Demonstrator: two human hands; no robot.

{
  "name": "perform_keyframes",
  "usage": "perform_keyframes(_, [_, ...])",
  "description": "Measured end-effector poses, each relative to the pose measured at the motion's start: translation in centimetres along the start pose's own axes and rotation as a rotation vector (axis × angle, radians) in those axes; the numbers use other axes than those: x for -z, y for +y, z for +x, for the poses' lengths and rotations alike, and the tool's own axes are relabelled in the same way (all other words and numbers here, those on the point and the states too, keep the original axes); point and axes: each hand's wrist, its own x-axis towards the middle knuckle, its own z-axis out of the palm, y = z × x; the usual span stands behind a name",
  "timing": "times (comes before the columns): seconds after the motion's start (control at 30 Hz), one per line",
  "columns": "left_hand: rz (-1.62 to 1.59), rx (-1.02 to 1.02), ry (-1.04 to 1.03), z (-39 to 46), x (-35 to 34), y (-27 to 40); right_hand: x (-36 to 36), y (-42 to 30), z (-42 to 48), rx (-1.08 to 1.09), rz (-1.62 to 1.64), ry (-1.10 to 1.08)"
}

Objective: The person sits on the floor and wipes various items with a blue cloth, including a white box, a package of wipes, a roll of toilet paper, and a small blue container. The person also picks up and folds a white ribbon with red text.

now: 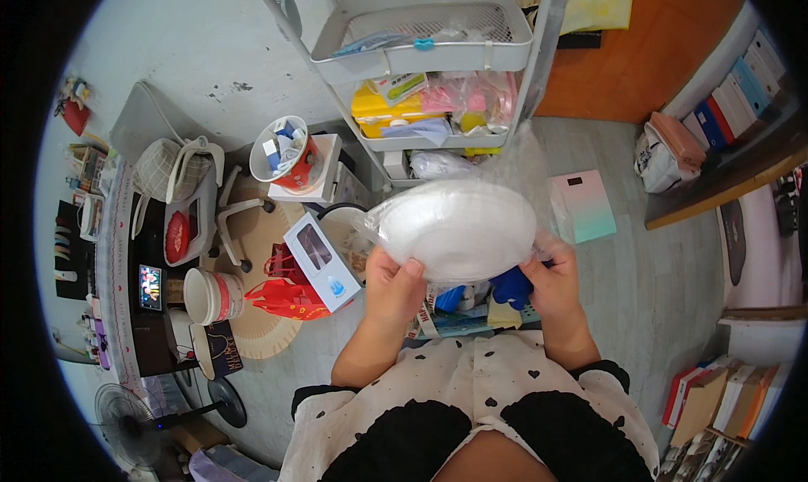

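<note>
A stack of white disposable plates (pixel 457 226) in clear plastic wrap is held up in front of me. My left hand (pixel 398 283) grips its lower left edge, thumb on top. At the right, my right hand (pixel 552 273) pinches the loose clear plastic of the wrap, and a dark blue item (pixel 512 289) shows just beside its fingers. Below the plates, close to my lap, is a teal container (pixel 457 325) with mixed small things, partly hidden by the plates.
A grey tiered rack (pixel 423 59) with filled baskets stands ahead. To the left are a white-blue box (pixel 323 261), a red bag (pixel 293 300), paper buckets (pixel 214 296) and a floor fan (pixel 126 422). A pink-green box (pixel 587 205) lies on the floor at right.
</note>
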Motion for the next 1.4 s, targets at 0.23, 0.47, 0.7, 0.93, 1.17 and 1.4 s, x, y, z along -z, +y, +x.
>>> perform_keyframes(0.23, [0.018,-0.037,0.274,0.5,-1.1,0.6,1.0,-2.2,1.7,-0.026,0.078,0.387])
perform_keyframes(0.47, [-0.101,0.107,0.185,0.6,-1.6,-0.1,-1.7,-5.4,2.0,0.574,-0.714,0.368])
perform_keyframes(0.7, [0.117,0.122,0.074,0.7,-1.1,-1.4,-4.8,-4.9,2.5,0.835,-1.268,-0.216])
perform_keyframes(0.93, [0.381,-0.172,-0.130,-1.4,-1.0,2.0,0.1,-2.8,4.9,0.139,-0.579,0.139])
perform_keyframes(1.17, [1.566,-0.889,-0.425,-0.1,-0.4,2.9,2.0,-0.9,2.3,-0.229,0.600,-0.129])
perform_keyframes(1.4, [1.736,-1.075,-0.040,-0.3,-0.6,0.8,-0.4,-1.0,1.9,-0.251,0.300,-0.053])
